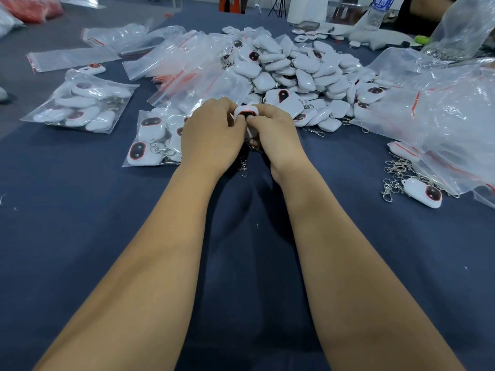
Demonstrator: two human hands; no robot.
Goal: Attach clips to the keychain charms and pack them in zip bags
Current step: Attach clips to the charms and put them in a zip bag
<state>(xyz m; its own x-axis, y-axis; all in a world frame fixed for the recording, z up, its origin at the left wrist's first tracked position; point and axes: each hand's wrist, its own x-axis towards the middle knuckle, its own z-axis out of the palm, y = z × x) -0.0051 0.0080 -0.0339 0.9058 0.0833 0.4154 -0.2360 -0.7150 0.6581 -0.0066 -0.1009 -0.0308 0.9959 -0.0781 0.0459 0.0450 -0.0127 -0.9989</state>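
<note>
Both hands together over dark blue cloth [80, 236]: left hand [211, 135] and right hand [276, 135] pinching one white charm [246, 113] between curled fingers, dark red-rimmed face up. One silver clip [243, 167] dangling just below, between the wrists. Beyond, heap of loose charms [302, 73], too many to count. Left of hands, two filled zip bags [80, 103], nearer one [152, 140] partly behind the left hand. Empty zip bags [184, 65] stacked behind. At right, one lone charm [423, 192] beside a tangle of clips [393, 172]. Far back, one water bottle [379, 10], label writing unreadable.
</note>
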